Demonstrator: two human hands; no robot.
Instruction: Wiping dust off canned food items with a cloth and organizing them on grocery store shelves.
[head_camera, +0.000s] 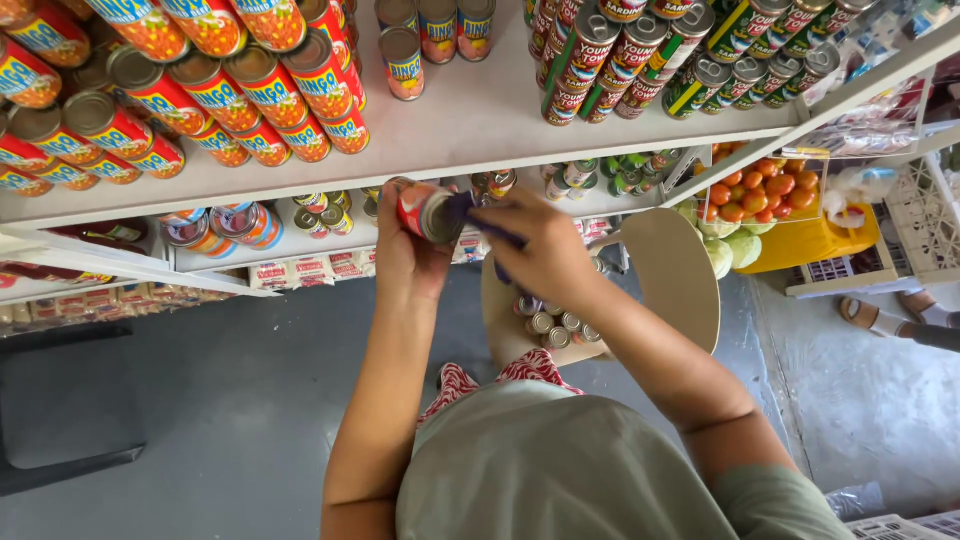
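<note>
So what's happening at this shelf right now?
A person stands at white shelves stacked with tins. The left hand holds a red-labelled tin on its side, its metal end facing the right hand, which presses a dark purple cloth against that end. Below the hands, a few more tins lie on a pale chair seat. To the right sits a clear box of tomatoes, and another person's sandalled feet show at the edge.

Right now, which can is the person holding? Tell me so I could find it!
Find the big white shelf stacked with cans. Just below its front edge, two hands meet: the left hand holds a red can tipped sideways, and the right hand presses a purple cloth against its silver end. It is the only can off the shelves.
</note>
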